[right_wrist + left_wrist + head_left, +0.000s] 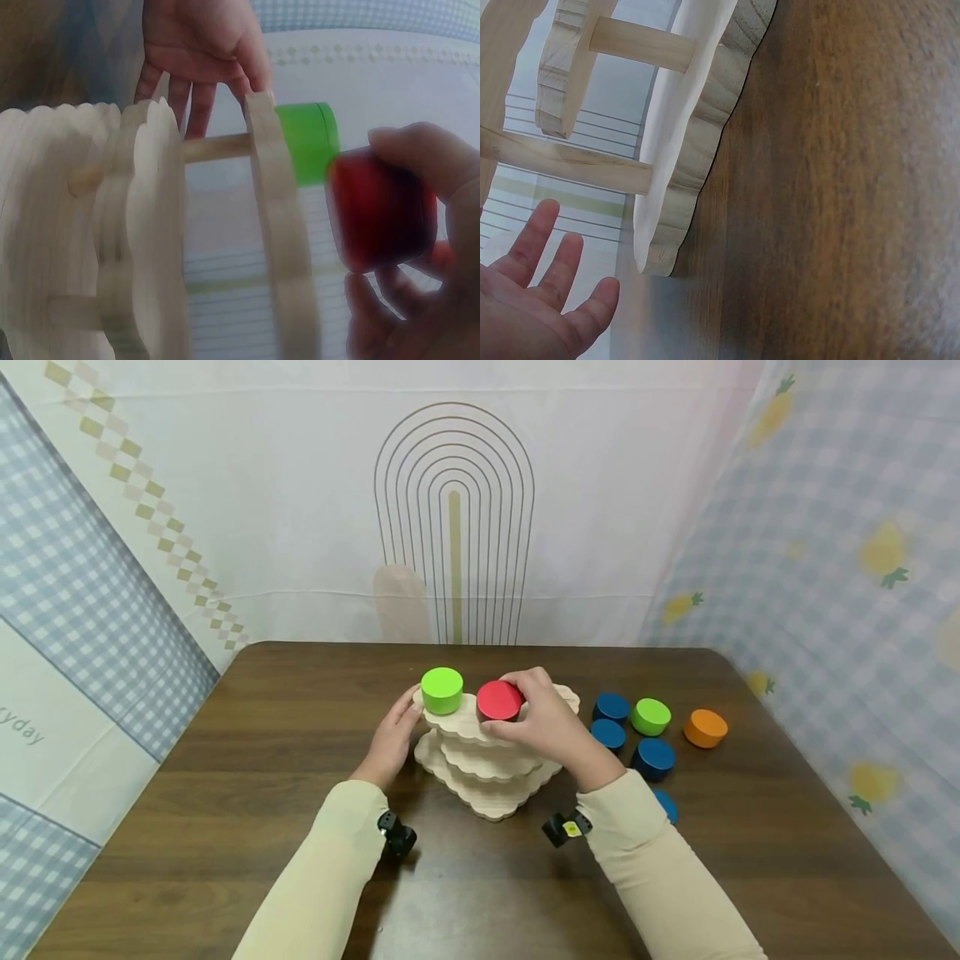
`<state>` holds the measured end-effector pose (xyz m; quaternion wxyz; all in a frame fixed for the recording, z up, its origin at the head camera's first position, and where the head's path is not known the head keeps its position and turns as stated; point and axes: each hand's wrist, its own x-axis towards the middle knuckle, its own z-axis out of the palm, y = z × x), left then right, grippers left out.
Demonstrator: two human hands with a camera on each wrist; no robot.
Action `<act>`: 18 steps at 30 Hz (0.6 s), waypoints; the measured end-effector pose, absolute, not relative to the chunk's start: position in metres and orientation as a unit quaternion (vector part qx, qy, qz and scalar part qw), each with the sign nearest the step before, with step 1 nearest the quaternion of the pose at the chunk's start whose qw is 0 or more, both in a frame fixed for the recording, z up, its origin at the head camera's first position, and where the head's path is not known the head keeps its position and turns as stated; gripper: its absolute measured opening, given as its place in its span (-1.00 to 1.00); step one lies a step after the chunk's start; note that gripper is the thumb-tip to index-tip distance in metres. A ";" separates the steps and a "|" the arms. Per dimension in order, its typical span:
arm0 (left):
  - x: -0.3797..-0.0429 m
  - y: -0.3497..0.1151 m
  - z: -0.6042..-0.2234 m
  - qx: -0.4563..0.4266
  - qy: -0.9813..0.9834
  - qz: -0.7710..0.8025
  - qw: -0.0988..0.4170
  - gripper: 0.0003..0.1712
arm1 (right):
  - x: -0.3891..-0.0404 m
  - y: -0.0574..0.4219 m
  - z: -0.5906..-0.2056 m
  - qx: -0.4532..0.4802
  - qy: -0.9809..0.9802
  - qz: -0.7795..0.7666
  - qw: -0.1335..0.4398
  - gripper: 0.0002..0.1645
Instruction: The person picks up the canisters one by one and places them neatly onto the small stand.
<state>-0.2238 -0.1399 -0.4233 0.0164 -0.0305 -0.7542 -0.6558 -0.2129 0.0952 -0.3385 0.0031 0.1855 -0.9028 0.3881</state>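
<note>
A pale wooden stand with scalloped tiers (pixel 491 793) joined by round pegs is in the middle of the table. On the left of its top tier sits a bright green cylinder block (pixel 442 692). My right hand (pixel 551 718) holds a red cylinder block (pixel 498 700) between thumb and fingers. In the right wrist view the red block (pixel 382 210) is just off the top tier's face, beside the green block (pixel 307 142). My left hand (pixel 390 739) is at the top tier's left edge, its fingers (pixel 562 262) loosely extended and spread beside the stand.
Right of the stand are several blue cylinder blocks (pixel 653 758), a green one (pixel 650 717) and an orange one (pixel 705 728). One blue block is partly behind my right sleeve (pixel 637 827). A printed curtain (pixel 300 527) hangs behind the dark wooden table (pixel 262 760).
</note>
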 end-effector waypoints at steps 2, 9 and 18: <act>-0.224 -0.139 -0.424 -0.026 -0.757 -0.652 0.018 -0.45 | -0.214 0.091 -0.339 0.188 -0.904 0.384 0.002 -0.28; -0.224 -0.139 -0.424 -0.029 -0.758 -0.651 0.023 -0.45 | -0.217 0.083 -0.342 0.201 -0.902 0.382 -0.001 -0.28; -0.224 -0.141 -0.425 -0.035 -0.761 -0.648 0.019 -0.44 | -0.221 0.074 -0.347 0.201 -0.911 0.359 -0.007 -0.27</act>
